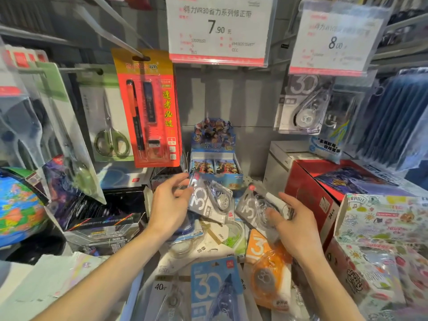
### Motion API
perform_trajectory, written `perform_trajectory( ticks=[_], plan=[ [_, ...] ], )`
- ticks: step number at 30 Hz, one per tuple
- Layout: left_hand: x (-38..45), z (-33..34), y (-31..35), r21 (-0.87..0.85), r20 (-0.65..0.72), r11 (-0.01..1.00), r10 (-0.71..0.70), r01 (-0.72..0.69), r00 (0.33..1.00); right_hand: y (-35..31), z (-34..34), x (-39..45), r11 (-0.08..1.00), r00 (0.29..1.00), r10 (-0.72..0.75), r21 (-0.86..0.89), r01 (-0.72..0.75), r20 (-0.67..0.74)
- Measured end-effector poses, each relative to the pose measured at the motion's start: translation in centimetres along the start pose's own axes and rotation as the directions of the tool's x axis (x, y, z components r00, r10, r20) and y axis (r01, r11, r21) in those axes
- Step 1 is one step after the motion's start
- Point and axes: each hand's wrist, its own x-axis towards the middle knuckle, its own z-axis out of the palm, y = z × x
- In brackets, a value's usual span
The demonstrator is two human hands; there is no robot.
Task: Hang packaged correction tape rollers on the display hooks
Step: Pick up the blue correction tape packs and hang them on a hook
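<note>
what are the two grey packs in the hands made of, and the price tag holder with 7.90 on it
Left-hand pack: printed card backing with a clear glossy plastic blister, judging by glare over the roller. Right-hand pack: apparently the same, though blurred. Price tag holder: paper slip behind a clear plastic sleeve, likely, from its transparent edges.

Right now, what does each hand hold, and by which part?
Left hand pinches a grey correction tape pack at its top-left edge; right hand grips another grey pack at its right side.

Two bare forearms enter from the bottom of the frame, sleeveless as far as the picture's edge. The left hand (170,202) and right hand (295,224) wear no gloves, rings or watch.
</note>
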Motion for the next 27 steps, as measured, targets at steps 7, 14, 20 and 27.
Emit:
perform_trajectory(
  ticks=[7, 14, 20, 27],
  plan=[
    [-0.9, -1.8, 0.5, -0.129, -0.066, 0.99, 0.055, -0.063, 0.996, -0.6, -0.6, -0.2, 0.945, 0.996, 0.016, 0.325, 0.015, -0.093],
    [-1.0, -2.2, 1.1, -0.282, -0.017, 0.959, -0.025, 0.019, 1.0, -1.9, 3.1, -0.6, 0.786, 0.966, -0.013, 0.6, -0.15, 0.259],
    [-1.1, -2.4, 2.9, -0.438, 0.058, 0.887, -0.136, 0.148, 0.989, -2.2, 3.7, -0.8, 0.659, 0.863, -0.016, 0.654, -0.372, 0.506],
    [-1.8, -2.7, 3.8, -0.511, 0.226, 0.801, -0.224, 0.311, 0.948, -2.9, 3.7, -1.0, 0.541, 0.859, -0.017, 0.727, -0.423, 0.513]
  ],
)
